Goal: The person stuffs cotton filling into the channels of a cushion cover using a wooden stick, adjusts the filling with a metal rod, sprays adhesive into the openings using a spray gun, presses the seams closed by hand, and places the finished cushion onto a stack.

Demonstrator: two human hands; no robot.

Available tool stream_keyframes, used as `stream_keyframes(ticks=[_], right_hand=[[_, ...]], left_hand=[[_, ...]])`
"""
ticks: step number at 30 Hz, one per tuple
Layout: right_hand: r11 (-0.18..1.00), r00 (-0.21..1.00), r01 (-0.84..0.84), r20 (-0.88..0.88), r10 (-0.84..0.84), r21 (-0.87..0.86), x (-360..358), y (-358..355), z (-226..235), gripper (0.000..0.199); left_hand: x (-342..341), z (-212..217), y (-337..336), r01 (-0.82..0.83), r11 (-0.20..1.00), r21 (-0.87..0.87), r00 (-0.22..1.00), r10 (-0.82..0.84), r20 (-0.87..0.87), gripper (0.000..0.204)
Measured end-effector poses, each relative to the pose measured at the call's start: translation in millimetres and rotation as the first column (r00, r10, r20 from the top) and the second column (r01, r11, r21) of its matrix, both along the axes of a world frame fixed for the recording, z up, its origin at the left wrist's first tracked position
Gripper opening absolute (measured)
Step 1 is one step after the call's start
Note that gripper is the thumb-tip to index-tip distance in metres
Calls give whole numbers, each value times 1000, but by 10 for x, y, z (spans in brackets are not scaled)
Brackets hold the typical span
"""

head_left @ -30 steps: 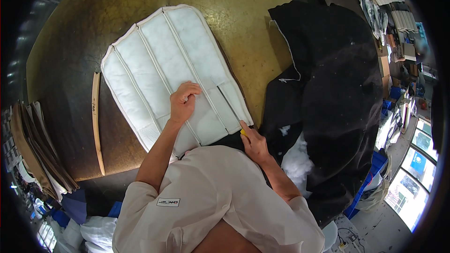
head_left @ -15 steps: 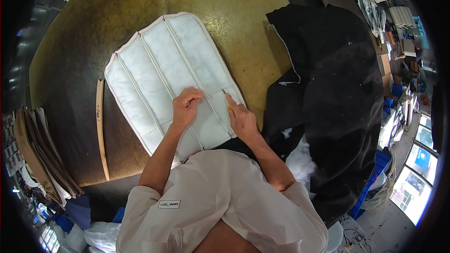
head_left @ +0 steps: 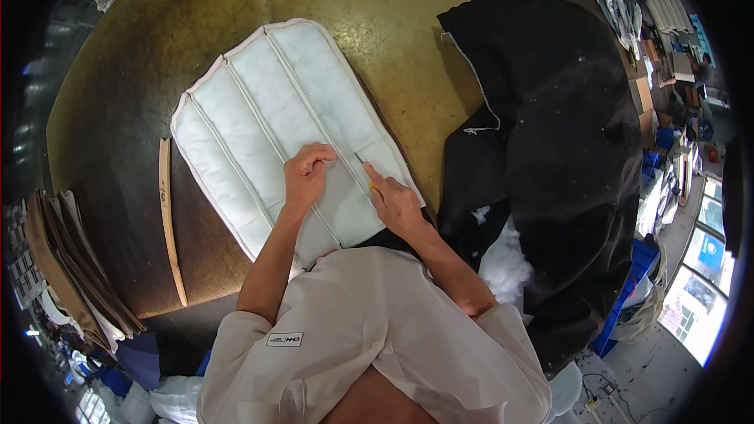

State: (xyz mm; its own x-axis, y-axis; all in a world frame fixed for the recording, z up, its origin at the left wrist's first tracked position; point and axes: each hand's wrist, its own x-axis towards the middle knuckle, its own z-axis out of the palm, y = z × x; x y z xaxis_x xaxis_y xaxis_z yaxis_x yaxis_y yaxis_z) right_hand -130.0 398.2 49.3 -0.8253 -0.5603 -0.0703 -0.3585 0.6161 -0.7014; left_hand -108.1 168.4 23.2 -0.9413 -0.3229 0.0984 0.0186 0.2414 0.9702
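Note:
A white quilted panel [head_left: 250,118] with piped edges and lengthwise seams lies flat on the table before me. My left hand [head_left: 305,177] rests over its near middle, the fingers curled in. Whatever those fingers pinch, if anything, is hidden. To its right, my right hand [head_left: 399,208] is closed around a slim yellow-handled tool [head_left: 373,187] with the index finger stretched along it. A thin metal tip sticks out ahead of that finger, close over a seam of the panel. Most of the handle is covered by the hand.
Black fabric [head_left: 558,133] is heaped along the right, with white stuffing [head_left: 506,263] by its near edge. On the brown and yellow table [head_left: 393,31], a narrow wooden strip [head_left: 166,220] lies left of the panel. Folded brown and white pieces [head_left: 67,267] hang at the left edge.
My right hand has moved left and slightly nearer me, bringing the tool's tip toward the seam. My left hand stays curled in nearly the same place, and the view has shifted slightly.

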Motion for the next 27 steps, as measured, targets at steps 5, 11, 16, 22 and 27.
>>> stream_keyframes(ticks=[5, 11, 16, 22, 27], right_hand=[[997, 997, 67, 40, -66, -29, 371, 535, -13, 57], [991, 990, 130, 58, -132, 32, 176, 148, 80, 60], [995, 1000, 13, 18, -15, 104, 107, 360, 68, 62], [999, 997, 46, -68, -45, 9, 335, 460, 98, 62], [987, 999, -51, 6, 51, 151, 228, 313, 120, 59]], left_hand=[[-348, 265, -331, -137, 955, -263, 989, 118, -88, 37], [-1020, 65, -535, -19, 715, -698, 999, -8, -36, 50], [-1045, -87, -502, 111, 485, -867, 993, -28, 111, 56], [-1039, -108, -531, 109, 528, -842, 994, -48, 99, 58], [-1020, -45, -476, 144, 500, -854, 989, -87, 116, 60]])
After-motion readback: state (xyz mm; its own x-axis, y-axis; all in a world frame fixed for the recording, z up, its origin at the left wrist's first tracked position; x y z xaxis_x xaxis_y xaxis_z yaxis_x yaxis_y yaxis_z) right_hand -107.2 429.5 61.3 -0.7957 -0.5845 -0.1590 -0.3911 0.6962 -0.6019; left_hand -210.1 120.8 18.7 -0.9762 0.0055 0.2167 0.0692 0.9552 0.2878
